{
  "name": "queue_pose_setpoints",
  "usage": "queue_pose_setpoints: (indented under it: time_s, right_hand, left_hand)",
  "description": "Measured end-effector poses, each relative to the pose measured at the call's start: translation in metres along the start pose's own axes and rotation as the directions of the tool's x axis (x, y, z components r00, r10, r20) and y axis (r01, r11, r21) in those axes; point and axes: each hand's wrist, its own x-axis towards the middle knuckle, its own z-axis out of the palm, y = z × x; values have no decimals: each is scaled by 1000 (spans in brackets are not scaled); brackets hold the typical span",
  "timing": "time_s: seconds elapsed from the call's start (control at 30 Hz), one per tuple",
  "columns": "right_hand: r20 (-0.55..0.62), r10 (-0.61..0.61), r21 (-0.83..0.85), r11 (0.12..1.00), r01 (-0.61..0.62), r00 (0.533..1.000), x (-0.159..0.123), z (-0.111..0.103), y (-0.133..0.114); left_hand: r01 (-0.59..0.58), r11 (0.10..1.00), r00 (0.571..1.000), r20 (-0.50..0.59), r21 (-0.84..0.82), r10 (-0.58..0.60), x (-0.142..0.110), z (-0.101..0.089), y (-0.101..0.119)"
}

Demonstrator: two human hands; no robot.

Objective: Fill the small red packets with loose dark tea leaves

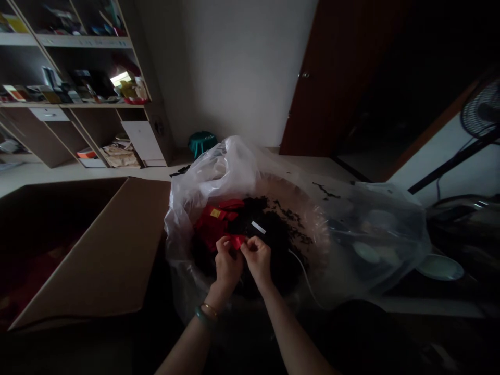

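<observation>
My left hand (227, 263) and my right hand (258, 259) are close together, each pinching an edge of a small red packet (237, 240). A bracelet and a bangle circle my left wrist. Below my hands lies a heap of dark loose leaf-like material (279, 260) in a wide round container lined with clear plastic sheet (238, 156). More red packets (211, 226), one with a yellow label, are piled on the heap just beyond my left hand. A white strip (258, 227) lies beyond my right hand.
An open cardboard box (97, 250) with dim red contents stands at the left. A white cord (307, 273) runs over the container's right side. Shelves (86, 41) are at the back left, a green bag (202, 143) by the wall, and a fan (484, 112) at the right.
</observation>
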Motion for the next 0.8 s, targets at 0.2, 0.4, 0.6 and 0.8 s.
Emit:
queue_pose_setpoints:
  time_s: [0.2, 0.4, 0.6, 0.8]
  right_hand:
    - [402, -82, 143, 989, 26, 912, -10, -10, -3]
    - [570, 74, 230, 942, -245, 818, 9, -9, 6]
    - [517, 252, 319, 830, -457, 818, 10, -5, 23]
    - [499, 232, 337, 836, -434, 835, 13, -15, 25]
  left_hand:
    - [-109, 992, 990, 92, 70, 103, 4, -10, -1]
    - [-415, 904, 904, 164, 107, 395, 0, -3, -3]
    - [-582, 787, 811, 208, 204, 546, -4, -7, 0]
    - [-751, 607, 647, 477, 261, 595, 20, -24, -4]
